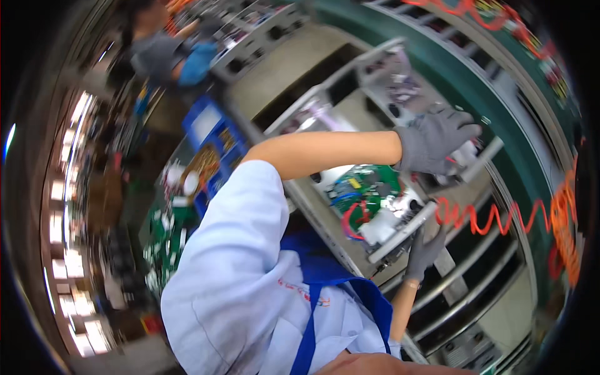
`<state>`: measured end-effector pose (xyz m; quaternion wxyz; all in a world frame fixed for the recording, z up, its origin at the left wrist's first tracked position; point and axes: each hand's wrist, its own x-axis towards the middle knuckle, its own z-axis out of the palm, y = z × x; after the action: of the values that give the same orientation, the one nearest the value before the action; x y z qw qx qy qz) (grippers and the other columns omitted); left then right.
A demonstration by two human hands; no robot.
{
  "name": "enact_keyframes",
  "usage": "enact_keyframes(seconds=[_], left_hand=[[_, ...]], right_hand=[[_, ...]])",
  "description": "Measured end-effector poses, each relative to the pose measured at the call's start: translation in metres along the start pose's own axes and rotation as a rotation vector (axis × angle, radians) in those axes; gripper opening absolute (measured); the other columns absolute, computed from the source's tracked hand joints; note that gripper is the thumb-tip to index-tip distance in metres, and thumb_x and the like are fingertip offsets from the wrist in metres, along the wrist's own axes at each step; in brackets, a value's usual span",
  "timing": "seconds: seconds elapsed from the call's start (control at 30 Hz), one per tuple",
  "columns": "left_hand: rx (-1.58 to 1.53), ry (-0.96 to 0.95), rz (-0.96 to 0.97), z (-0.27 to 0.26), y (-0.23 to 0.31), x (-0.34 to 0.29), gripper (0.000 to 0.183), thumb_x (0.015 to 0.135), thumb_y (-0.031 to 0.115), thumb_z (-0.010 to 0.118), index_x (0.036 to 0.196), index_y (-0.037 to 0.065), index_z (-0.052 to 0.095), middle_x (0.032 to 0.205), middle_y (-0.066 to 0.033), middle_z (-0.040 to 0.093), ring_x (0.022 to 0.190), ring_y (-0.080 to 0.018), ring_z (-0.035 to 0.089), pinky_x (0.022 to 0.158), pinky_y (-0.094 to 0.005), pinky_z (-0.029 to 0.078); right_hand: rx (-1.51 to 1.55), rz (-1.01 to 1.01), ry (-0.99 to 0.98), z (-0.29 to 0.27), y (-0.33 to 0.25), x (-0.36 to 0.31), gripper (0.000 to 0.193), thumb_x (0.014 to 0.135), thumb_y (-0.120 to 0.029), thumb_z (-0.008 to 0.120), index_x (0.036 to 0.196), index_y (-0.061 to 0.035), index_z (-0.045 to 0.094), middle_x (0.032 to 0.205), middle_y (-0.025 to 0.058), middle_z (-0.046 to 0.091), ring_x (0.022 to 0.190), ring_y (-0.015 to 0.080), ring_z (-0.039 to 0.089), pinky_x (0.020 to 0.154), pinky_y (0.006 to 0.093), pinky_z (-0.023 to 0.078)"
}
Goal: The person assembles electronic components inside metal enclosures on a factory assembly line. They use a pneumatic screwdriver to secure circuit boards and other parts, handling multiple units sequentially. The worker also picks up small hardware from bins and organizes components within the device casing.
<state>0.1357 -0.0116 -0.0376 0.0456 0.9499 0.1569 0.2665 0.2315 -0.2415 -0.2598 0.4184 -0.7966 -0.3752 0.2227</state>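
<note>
My left hand, in a grey glove, reaches across to the far right. Its bent fingers curl over a small whitish part by the front panel of an open metal chassis; blur hides exactly what they grip. My right hand, also gloved in grey, is lower down beside the front panel of the nearer chassis, thumb and fingers apart. Inside that chassis lie a green circuit board, a red wire loop and a white block.
A red coiled hose stretches across near my right hand. Metal roller bars run at the lower right. Blue bins with brass-coloured parts stand left of the line. Another person works at the upper left, by another chassis.
</note>
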Motion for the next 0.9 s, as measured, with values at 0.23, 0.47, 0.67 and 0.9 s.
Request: enact_keyframes(seconds=[0.23,0.47,0.67,0.9], left_hand=[[0.377,0.358,-0.249,-0.221,-0.085,-0.182,0.05,0.078,0.021,0.076,0.123,0.006,0.059,0.115,-0.0118,0.064,0.106,-0.024,0.063,0.092,-0.0334,0.049],[0.304,0.355,-1.336,-0.284,-0.138,-0.5,0.039,0.08,0.022,0.07,0.114,0.003,0.063,0.107,-0.014,0.069,0.097,-0.0244,0.067,0.089,-0.033,0.052],[0.131,0.239,-1.618,-0.222,-0.104,-0.64,0.03,0.081,0.019,0.068,0.107,0.004,0.066,0.1,-0.0134,0.07,0.091,-0.0243,0.069,0.085,-0.0345,0.053],[0.366,0.044,-1.229,-0.18,-0.197,-0.594,0.022,0.082,0.025,0.062,0.097,0.011,0.068,0.092,-0.0147,0.066,0.083,-0.0335,0.064,0.077,-0.0458,0.051]], right_hand=[[-0.471,0.095,-0.237,0.064,0.102,-0.068,0.082,0.073,-0.042,0.074,0.133,0.0017,0.038,0.122,0.0242,0.049,0.115,0.0389,0.051,0.095,0.0506,0.043],[-0.569,0.234,-0.232,0.04,0.099,-0.055,0.074,0.075,-0.037,0.071,0.131,0.0007,0.04,0.117,0.0214,0.052,0.103,0.0338,0.053,0.085,0.0457,0.045],[-0.302,0.339,-0.058,-0.025,0.038,-0.062,0.067,0.076,-0.032,0.069,0.129,-0.0002,0.043,0.112,0.0191,0.054,0.093,0.0295,0.055,0.077,0.0415,0.046],[0.283,0.067,0.118,-0.075,-0.137,-0.077,0.059,0.078,-0.027,0.066,0.127,-0.0012,0.045,0.107,0.0163,0.057,0.081,0.0244,0.057,0.067,0.0366,0.048]])
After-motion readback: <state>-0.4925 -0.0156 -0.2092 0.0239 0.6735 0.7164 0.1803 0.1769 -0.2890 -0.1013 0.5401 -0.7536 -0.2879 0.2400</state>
